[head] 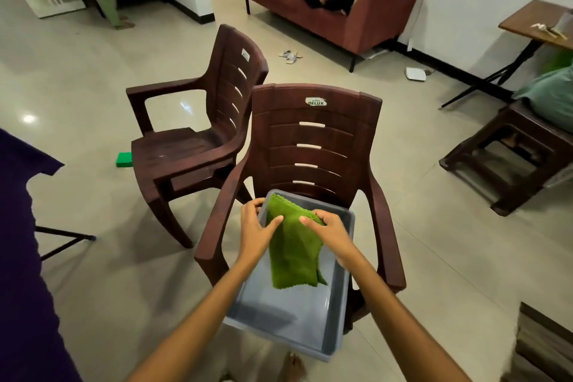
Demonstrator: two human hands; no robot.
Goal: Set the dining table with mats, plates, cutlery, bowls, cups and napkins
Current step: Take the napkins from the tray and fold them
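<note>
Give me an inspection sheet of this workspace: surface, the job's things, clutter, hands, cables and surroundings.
Surface: brown plastic chair with a grey tray on its seat, tray overhanging the front edge.
Job's things: green cloth, partly folded, held over the tray; no plates, cutlery, bowls or cups seen.
Clutter: green block, sandals and a white flat device on the floor.
Hands: left hand and right hand both grip the cloth's upper part.
Cables: thin cord beside the white device; otherwise nothing seen.
Surroundings: second chair, red sofa with a seated person, stacked stools, side table.
</note>
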